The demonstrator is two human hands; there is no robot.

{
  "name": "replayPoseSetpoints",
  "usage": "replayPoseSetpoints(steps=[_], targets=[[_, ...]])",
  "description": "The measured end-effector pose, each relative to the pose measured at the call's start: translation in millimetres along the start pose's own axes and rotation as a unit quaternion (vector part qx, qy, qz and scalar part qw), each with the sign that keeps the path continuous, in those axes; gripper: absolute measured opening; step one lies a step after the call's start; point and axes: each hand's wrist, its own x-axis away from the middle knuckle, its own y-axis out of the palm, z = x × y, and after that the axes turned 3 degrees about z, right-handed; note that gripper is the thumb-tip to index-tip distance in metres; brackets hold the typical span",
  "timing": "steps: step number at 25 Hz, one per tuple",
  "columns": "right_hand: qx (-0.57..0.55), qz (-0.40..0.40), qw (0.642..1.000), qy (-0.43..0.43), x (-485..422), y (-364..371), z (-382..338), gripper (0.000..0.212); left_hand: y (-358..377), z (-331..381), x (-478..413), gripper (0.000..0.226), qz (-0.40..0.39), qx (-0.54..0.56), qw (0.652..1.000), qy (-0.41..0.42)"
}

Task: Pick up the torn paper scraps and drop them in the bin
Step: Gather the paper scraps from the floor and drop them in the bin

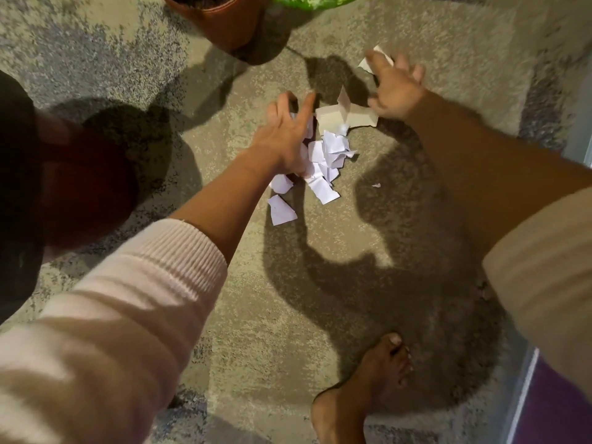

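Pale sleeves [128,283] frame the work: left hand [288,136] and right hand [395,91], both splayed, lie on the paper scraps [328,155] heaped on the carpet [320,283], none yet lifted or binned.

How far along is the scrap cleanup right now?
Nothing looks done: every visible scrap lies on the carpet. In hand: left hand rests on the white scrap pile, right hand reaches over the tan scraps, fingers spread. Left: gathering and binning everything.
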Motion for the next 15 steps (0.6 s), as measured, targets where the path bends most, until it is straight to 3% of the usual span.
replayPoseSetpoints(steps=[3, 5, 10, 13, 15], targets=[[-0.033, 0.017, 0.998, -0.049, 19, 22, -9, 0.061, 1, 3, -6, 0.124, -0.009, -0.026, 0.999, 0.028], [-0.018, -0.006, 0.997, -0.077, 44, 44, -17, 0.071, 4, 1, 0, 0.121, -0.011, -0.011, 1.0, 0.022], [-0.011, -0.017, 0.991, -0.135, 108, 89, -24, 0.073, 17, -8, 48, 0.1, -0.002, -0.01, 0.999, 0.04], [-0.093, 0.054, 0.981, -0.161, 133, 94, -18, 0.065, 27, -22, 81, 0.101, 0.009, 0.035, 0.998, 0.051], [-0.143, 0.116, 0.977, -0.103, 138, 87, -9, 0.062, 29, -34, 98, 0.117, 0.022, 0.062, 0.998, 0.018]])
